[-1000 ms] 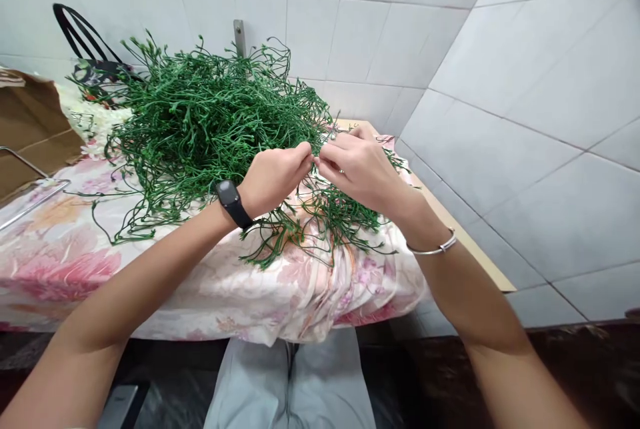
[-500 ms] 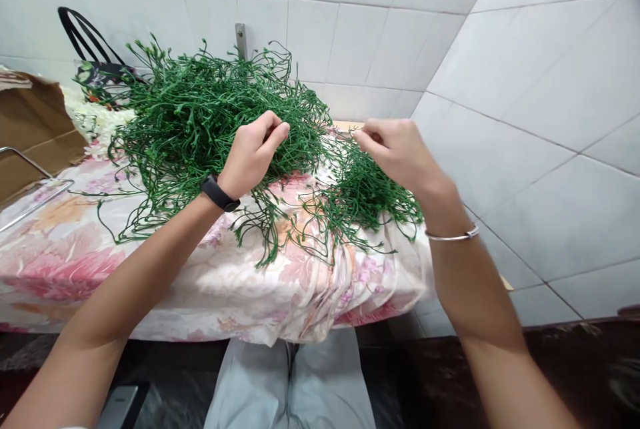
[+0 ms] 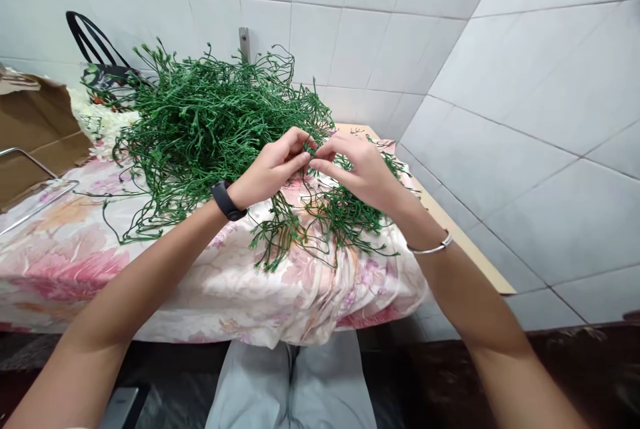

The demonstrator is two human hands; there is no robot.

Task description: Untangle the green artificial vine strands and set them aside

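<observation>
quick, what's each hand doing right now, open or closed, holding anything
Left hand: fingers curled in, fingertips at a bit of green stem; grip cannot be told.
Right hand: partly closed, fingertips meeting there; grip cannot be told.

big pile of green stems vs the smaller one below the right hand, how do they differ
The big pile is far larger and heaped higher; the small pile lies low. The big pile sits mostly in plain view; the right hand partly hides the small pile. Both are thin green stems on the floral cloth.
</observation>
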